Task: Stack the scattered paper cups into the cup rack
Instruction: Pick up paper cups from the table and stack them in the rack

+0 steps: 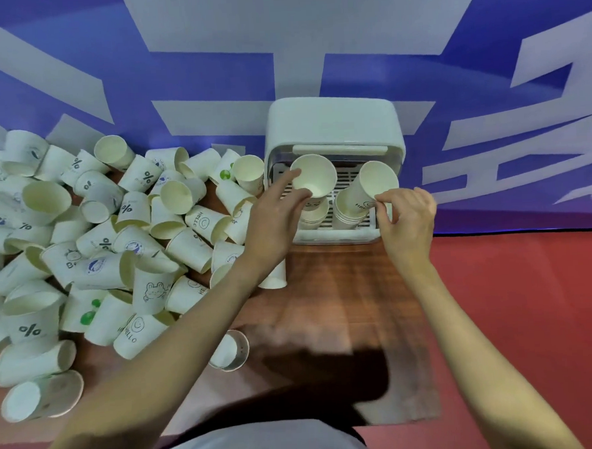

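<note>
loose cups (94, 255) heaped left of the rack (334, 126), two stacks (350, 214) inside

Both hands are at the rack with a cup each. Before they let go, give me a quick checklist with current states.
1. Left hand grips the white paper cup over the left stack: ok.
2. Right hand pinches the rim of the tilted HELLO cup: ok.
3. HELLO cup seated straight in the right stack: not ok, it leans.
4. White plastic cup rack open at the front: ok.
5. Room left above the stacks: cannot tell.
6. Scattered paper cups remaining on the wooden table: not ok, many.
</note>
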Demonstrator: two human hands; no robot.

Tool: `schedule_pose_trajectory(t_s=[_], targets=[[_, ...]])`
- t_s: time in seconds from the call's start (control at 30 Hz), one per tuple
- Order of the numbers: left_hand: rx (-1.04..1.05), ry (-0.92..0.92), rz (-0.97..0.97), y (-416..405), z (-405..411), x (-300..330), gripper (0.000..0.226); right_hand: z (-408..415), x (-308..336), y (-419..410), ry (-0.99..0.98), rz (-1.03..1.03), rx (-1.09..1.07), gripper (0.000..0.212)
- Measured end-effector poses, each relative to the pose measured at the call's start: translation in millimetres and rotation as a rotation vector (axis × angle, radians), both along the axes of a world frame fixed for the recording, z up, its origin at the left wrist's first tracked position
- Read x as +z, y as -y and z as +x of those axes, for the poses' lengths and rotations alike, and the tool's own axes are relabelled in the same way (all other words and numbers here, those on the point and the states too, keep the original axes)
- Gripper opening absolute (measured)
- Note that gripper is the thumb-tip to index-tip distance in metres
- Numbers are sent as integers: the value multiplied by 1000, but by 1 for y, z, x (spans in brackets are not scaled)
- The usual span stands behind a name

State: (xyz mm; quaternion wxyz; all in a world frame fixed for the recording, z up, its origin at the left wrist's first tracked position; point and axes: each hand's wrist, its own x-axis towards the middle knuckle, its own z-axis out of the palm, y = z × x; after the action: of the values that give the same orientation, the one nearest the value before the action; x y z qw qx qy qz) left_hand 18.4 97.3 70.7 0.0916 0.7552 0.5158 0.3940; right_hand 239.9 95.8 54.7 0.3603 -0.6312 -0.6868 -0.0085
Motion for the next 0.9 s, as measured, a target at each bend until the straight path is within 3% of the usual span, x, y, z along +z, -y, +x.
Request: schedule_pose_trajectory(t_s=[0.33,0.67,0.9], targets=[[5,-23,-110,-11,13,-34,11,5,-33,-15,57,-10,112,3],[-11,-189,-361,-14,11,-63,14,-1,-55,-18,145,-213,171,13],[65,-162,-340,-2,-16,-60,33,-21,-48,0,26,-242,169,28]])
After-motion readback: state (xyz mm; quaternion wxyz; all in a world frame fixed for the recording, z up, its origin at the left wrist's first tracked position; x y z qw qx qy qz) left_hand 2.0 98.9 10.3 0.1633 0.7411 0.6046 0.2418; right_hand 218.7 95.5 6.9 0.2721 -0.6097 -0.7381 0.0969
